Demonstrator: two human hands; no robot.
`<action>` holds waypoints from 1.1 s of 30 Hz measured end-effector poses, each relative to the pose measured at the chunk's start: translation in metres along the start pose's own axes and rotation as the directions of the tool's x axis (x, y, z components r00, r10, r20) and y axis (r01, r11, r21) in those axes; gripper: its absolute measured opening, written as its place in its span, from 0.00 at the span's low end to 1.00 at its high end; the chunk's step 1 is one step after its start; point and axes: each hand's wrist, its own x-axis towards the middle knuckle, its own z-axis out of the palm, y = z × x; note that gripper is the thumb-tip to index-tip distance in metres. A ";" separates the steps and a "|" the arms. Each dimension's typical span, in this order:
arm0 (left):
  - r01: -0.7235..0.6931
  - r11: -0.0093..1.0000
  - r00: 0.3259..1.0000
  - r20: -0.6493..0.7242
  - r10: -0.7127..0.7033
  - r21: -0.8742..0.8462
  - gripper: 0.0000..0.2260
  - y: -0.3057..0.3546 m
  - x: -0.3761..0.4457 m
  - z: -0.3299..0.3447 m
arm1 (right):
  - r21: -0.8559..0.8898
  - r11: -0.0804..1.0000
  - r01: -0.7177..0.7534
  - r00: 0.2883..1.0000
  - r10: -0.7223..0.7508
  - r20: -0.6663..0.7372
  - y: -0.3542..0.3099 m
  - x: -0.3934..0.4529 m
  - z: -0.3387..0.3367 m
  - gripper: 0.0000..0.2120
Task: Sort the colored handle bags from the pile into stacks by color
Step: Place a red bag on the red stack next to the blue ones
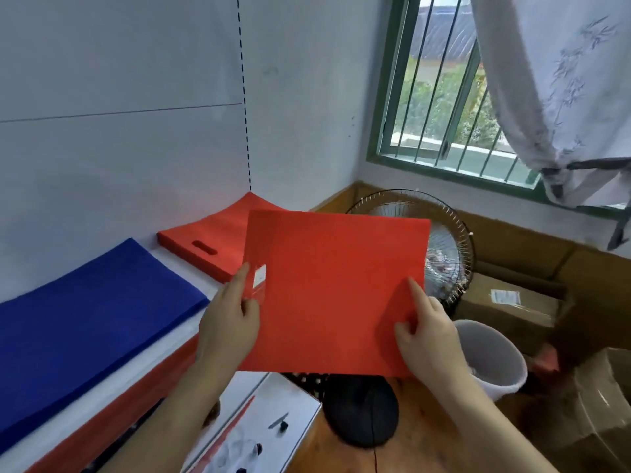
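A flat red handle bag (334,288) is held up in the air in front of me. My left hand (230,322) grips its left edge, thumb on top near the handle slot. My right hand (428,336) pinches its lower right part with the thumb on the front. Behind it, a stack of red bags (208,244) with a handle slot lies against the wall. To the left lies a stack of blue bags (92,312) on the white shelf (177,339).
A black floor fan (444,240) stands behind the held bag, its base (362,411) on the wooden floor. A white bucket (491,356) and cardboard boxes (512,302) sit at the right. A white box (266,428) lies below. A barred window (444,97) and a curtain (563,97) are at the upper right.
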 end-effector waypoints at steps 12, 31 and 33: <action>0.219 0.969 0.951 -0.248 -0.185 0.118 0.24 -0.012 0.086 0.035 | 0.141 0.961 0.238 0.947 -0.262 0.184 0.001 0.184 0.084 0.35; 0.513 0.810 0.798 -0.508 -0.326 0.286 0.17 -0.037 0.143 0.036 | 0.265 0.836 0.481 0.777 -0.546 0.312 -0.069 0.334 0.210 0.22; 0.531 0.783 0.798 -0.501 -0.334 0.323 0.17 -0.044 0.150 0.037 | 0.249 0.827 0.504 0.762 -0.562 0.321 -0.078 0.344 0.222 0.22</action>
